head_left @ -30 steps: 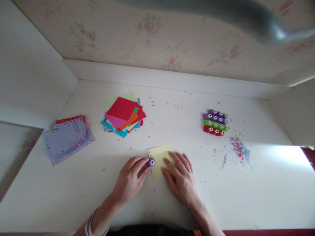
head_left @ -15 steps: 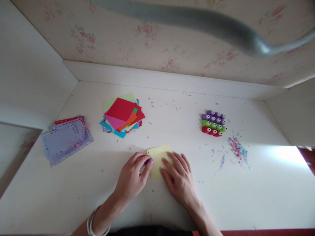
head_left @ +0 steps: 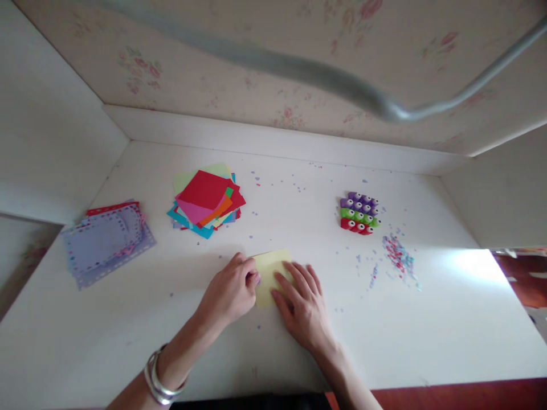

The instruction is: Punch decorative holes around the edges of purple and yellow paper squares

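Observation:
A pale yellow square of paper (head_left: 270, 265) lies on the white table between my two hands. My left hand (head_left: 234, 287) is closed at the paper's left edge, its fingers curled round a small purple hole punch (head_left: 258, 281), mostly hidden by the fingers. With fingers spread flat, my right hand (head_left: 304, 304) rests on the right part of the same sheet, pressing it to the table.
Stacked coloured paper (head_left: 205, 191) lies behind my left hand. Hole-edged lilac sheets (head_left: 96, 247) sit at far left. Purple, green and red eyed pieces (head_left: 358, 213) stand in rows at right, near a scatter of punched dots (head_left: 398, 254). A blurred grey tube (head_left: 325, 80) crosses above.
My left fingers have curled tighter round the purple punch, covering more of it. My right hand stays flat on the yellow paper. The whole view has shifted slightly.

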Demonstrator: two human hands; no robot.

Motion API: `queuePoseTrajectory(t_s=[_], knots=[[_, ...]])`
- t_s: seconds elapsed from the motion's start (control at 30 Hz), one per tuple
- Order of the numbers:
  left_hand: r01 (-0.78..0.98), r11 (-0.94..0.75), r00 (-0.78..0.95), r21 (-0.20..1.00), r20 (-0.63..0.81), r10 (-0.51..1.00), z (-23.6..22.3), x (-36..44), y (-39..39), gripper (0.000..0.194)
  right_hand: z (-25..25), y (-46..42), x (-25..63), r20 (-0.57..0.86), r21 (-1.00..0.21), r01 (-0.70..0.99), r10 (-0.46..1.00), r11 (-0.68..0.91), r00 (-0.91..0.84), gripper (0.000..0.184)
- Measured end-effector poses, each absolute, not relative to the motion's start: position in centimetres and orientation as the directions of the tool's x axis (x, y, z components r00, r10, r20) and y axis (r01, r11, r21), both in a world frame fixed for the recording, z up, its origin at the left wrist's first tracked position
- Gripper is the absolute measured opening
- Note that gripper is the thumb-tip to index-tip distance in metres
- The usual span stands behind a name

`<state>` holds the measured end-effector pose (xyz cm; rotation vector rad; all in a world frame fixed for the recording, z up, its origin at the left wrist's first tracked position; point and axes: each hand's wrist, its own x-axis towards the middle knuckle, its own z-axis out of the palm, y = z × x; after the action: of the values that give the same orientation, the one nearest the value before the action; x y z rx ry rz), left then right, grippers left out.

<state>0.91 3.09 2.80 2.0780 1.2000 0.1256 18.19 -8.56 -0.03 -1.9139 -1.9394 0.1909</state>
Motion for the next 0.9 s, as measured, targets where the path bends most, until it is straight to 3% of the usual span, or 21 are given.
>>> queuePoseTrajectory(t_s=[0.27, 0.67, 0.77, 0.9], knots=[[0.643, -0.313, 0.606, 0.699, -0.214, 0.766, 3.1, -1.1, 3.3, 0.022, 0.2, -8.8, 18.1, 0.219, -0.378, 0.924, 0.975, 0.061, 0.025, 0.032], [0.67, -0.47, 0.556, 0.574, 0.031, 0.83, 1.4, -8.4, 1.5, 0.029, 1.1, -8.6, 17.3, 0.325, -0.492, 0.864, 0.943, 0.103, 0.072, 0.03], [0.629, -0.524, 0.566, 0.573, 0.124, 0.815, 1.2, -7.7, 1.2, 0.025, 2.6, -8.0, 15.8, 0.289, -0.568, 0.806, 0.957, 0.167, 0.005, 0.035], [0.566, -0.531, 0.608, 0.631, 0.115, 0.786, 1.6, -6.1, 0.5, 0.022, 4.1, -6.9, 14.3, 0.227, -0.639, 0.719, 0.96, 0.273, -0.163, 0.04]])
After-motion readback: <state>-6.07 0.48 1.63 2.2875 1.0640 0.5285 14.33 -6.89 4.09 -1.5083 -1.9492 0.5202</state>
